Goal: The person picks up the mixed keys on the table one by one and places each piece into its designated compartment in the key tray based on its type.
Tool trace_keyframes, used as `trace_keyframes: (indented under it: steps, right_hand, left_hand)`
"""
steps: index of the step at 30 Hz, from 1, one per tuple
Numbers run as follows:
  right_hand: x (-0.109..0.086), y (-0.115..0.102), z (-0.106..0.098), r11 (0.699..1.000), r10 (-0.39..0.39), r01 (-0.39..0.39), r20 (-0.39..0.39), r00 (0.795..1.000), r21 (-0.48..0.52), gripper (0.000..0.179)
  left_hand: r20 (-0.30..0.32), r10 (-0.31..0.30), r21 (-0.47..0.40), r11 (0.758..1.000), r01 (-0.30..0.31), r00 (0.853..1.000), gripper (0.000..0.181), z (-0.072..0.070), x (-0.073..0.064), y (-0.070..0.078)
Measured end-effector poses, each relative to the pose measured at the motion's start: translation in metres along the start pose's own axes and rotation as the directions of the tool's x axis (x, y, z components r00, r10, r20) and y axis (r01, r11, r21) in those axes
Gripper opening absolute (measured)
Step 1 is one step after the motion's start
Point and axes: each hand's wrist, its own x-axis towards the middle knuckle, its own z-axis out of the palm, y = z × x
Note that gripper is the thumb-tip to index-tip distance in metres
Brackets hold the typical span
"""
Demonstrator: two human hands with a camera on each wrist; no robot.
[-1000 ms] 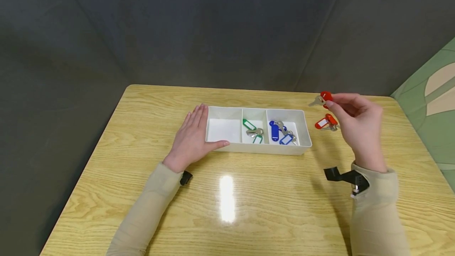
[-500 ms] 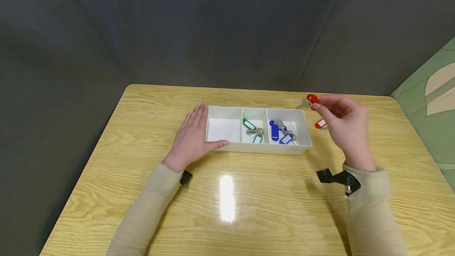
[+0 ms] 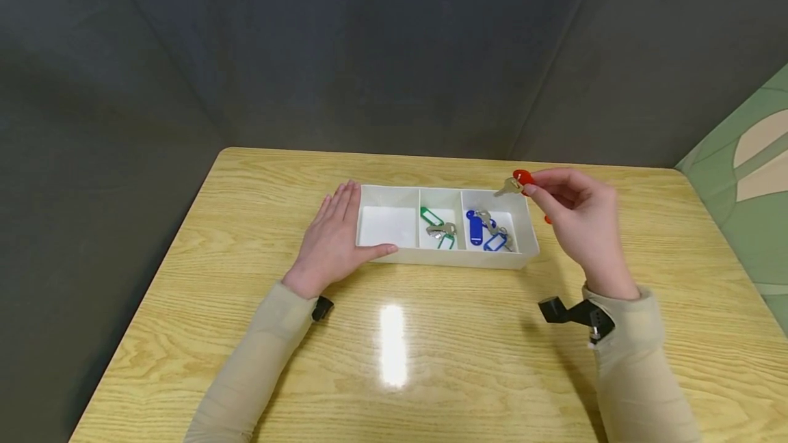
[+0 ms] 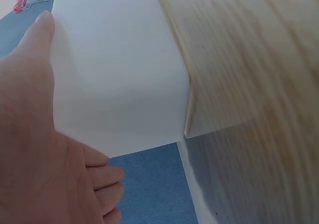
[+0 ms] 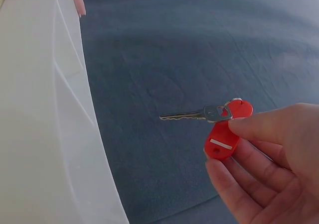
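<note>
Between thumb and fingers, my right hand (image 3: pixel 581 227) pinches a key with a red tag (image 5: pixel 222 138); the silver key (image 5: pixel 192 114) points left on its ring. In the head view it hangs over the back right corner of a white divided tray (image 3: pixel 449 258). My left hand (image 3: pixel 329 241) lies with straight fingers along the tray's left end, thumb over the front rim. Keys with green tags (image 3: pixel 432 215) lie in the middle compartment, and keys with blue tags (image 3: pixel 476 230) in the right one. The left compartment shows only its bare floor.
Another red tag (image 3: pixel 548 219) peeks out on the wooden table (image 3: pixel 468 347), mostly hidden behind my right hand. A dark cloth (image 3: pixel 369 53) rises behind the table's back edge. Green patterned fabric (image 3: pixel 763 176) stands at the right.
My right hand has moved left with the red-tagged key, from beside the tray to over its back right corner. The hand now covers most of the other red-tagged key. My left hand stays put.
</note>
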Motion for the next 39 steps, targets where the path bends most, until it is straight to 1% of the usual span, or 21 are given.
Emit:
trace_keyframes:
  steps: [6,14,24,32,39]
  right_hand:
    - [-0.002,-0.004,0.005,0.999,-0.037,0.036,0.033,0.999,0.024,0.018]
    - [-0.003,-0.011,0.012,0.996,-0.062,0.058,0.068,0.996,0.065,0.018]
    - [-0.004,-0.016,0.020,0.995,-0.063,0.055,0.102,0.993,0.080,0.016]
    - [-0.006,-0.018,0.025,0.996,-0.076,0.068,0.118,0.990,0.065,0.016]
    - [-0.006,-0.018,0.030,0.996,-0.075,0.065,0.144,0.987,0.068,0.016]
  left_hand:
    - [0.002,0.000,0.002,1.000,0.000,1.000,0.127,0.000,-0.001,0.000]
    - [0.000,0.003,0.007,1.000,-0.003,1.000,0.126,0.000,-0.001,0.000]
    - [-0.005,0.006,0.011,1.000,-0.006,1.000,0.127,0.001,0.000,0.000]
    - [0.002,0.001,0.008,1.000,-0.001,1.000,0.127,-0.001,0.000,0.001]
    - [0.002,0.001,0.007,1.000,-0.001,1.000,0.127,-0.001,0.000,0.001]
